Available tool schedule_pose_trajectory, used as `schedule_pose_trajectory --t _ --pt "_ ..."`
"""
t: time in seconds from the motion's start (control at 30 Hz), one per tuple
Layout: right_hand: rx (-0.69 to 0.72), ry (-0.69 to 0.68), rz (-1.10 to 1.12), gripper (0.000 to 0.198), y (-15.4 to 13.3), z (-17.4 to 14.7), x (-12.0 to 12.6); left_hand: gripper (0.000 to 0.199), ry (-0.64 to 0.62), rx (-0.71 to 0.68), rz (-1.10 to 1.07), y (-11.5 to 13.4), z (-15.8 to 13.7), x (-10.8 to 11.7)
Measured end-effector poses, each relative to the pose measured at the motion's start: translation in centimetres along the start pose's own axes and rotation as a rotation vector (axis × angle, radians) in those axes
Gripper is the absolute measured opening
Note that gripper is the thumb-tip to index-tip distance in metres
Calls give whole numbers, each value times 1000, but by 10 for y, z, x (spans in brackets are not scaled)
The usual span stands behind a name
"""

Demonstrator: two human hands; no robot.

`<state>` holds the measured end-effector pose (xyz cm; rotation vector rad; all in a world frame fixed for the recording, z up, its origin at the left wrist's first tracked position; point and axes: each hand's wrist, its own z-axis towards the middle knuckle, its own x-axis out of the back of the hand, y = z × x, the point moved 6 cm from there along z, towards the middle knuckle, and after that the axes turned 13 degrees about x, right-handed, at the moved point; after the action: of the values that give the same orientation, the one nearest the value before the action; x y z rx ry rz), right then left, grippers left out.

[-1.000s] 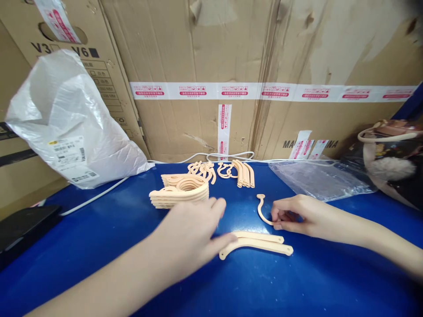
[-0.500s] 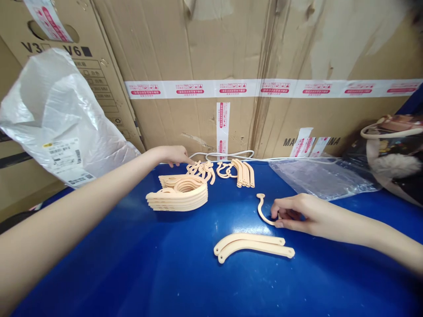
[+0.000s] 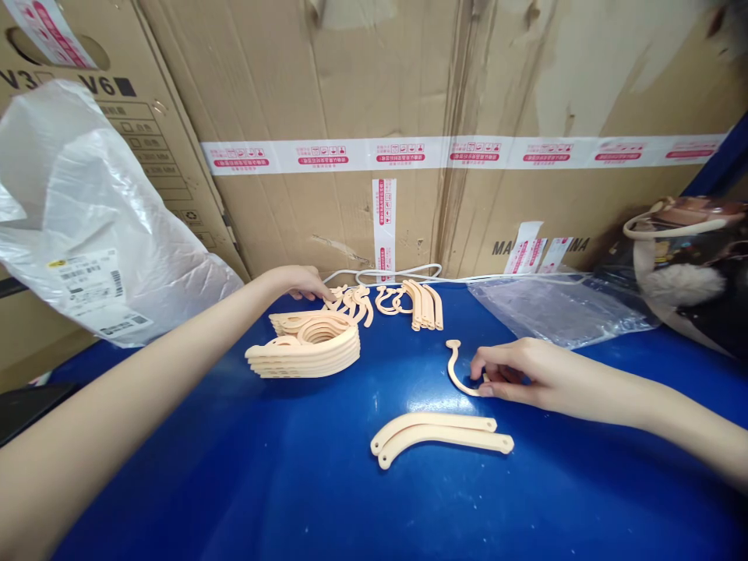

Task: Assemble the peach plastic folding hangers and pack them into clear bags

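Observation:
My right hand (image 3: 520,374) is closed on one end of a cream plastic hanger hook (image 3: 452,368), whose curved part and flat tip stick out to the left, low over the table. My left hand (image 3: 304,282) reaches to the back, its fingertips closed at the left edge of a pile of similar hanger hooks (image 3: 356,302); the grip itself is partly hidden. Two curved hanger arms (image 3: 444,438) lie side by side in front of me. A stack of assembled folding hangers (image 3: 304,351) stands just in front of my left hand.
Several more hanger arms (image 3: 425,305) stand beside loose hooks at the back. A flat clear plastic bag (image 3: 538,312), a bag with a pompom (image 3: 683,284) and a white cable (image 3: 403,273) lie along a large carton (image 3: 327,210). A white plastic parcel (image 3: 111,218) leans at left.
My left fingertips have moved slightly down at the hook pile's left edge. My right hand still holds its hook in nearly the same place. The view has shifted a little.

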<state>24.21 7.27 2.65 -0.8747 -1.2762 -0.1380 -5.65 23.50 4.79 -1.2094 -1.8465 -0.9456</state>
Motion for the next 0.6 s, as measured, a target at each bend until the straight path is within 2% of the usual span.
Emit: schedule_pose_trajectory --t 0.2,0.37,0.5,0.6 --pt "-1 5 1 26 1 -1 -1 32 41 -40 -109 0 1 0" --pt "4 13 -11 25 -2 -1 0 28 221 -177 -226 4 -7 21" --pt "7 5 -18 24 0 -1 0 19 439 -371 -297 19 -44 46" --pt "1 22 -53 27 1 -1 2 20 507 -532 -300 40 -92 44"
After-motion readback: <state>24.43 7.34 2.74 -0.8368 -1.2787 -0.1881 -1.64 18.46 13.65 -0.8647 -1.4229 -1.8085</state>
